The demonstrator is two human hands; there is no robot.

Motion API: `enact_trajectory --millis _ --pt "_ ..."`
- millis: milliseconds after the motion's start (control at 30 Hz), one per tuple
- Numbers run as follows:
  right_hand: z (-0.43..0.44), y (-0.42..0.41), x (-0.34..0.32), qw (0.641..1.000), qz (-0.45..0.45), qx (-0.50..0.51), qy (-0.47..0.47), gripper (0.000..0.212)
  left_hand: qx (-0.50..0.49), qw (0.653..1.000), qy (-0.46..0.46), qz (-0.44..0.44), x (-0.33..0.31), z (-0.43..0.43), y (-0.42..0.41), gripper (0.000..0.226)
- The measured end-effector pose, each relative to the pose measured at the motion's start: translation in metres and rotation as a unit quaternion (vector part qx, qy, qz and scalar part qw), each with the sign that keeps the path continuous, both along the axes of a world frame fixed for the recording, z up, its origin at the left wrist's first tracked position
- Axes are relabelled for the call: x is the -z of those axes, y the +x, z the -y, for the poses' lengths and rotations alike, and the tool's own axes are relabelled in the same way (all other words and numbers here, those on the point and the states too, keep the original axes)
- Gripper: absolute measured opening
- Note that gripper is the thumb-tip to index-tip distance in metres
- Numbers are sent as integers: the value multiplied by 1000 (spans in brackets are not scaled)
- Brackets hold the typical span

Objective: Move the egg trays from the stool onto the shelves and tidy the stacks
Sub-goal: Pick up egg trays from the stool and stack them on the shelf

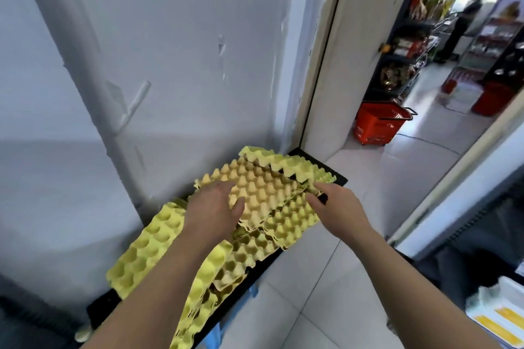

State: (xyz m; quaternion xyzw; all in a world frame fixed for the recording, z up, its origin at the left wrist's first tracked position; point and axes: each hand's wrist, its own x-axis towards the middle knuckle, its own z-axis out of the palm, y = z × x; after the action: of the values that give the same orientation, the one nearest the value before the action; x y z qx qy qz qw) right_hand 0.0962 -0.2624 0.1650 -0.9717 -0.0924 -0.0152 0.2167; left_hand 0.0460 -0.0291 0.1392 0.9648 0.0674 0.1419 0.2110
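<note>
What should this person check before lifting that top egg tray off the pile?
1. Left hand on the tan tray: ok, palm flat on its near left part.
2. Right hand grip: cannot tell, its fingertips sit at the tray's right edge but the hold is hidden.
3. Tray free of the ones below: not ok, the yellow trays under it lie crooked and overlapping.
4. Pile stable: not ok, the left tray tilts against the wall, overhanging the black surface.
5. Destination shelf: cannot tell, none is in view.
6. Path to the right: ok, the floor there is bare.
</note>
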Motion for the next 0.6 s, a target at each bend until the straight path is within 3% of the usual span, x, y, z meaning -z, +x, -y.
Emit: enact_trajectory --millis 400,600 --pt "26 201 75 992 -116 17 39 54 -59 992 -31 -109 53 20 198 45" --pt "31 279 121 974 -221 14 45 73 -99 980 -70 -160 92 23 282 67"
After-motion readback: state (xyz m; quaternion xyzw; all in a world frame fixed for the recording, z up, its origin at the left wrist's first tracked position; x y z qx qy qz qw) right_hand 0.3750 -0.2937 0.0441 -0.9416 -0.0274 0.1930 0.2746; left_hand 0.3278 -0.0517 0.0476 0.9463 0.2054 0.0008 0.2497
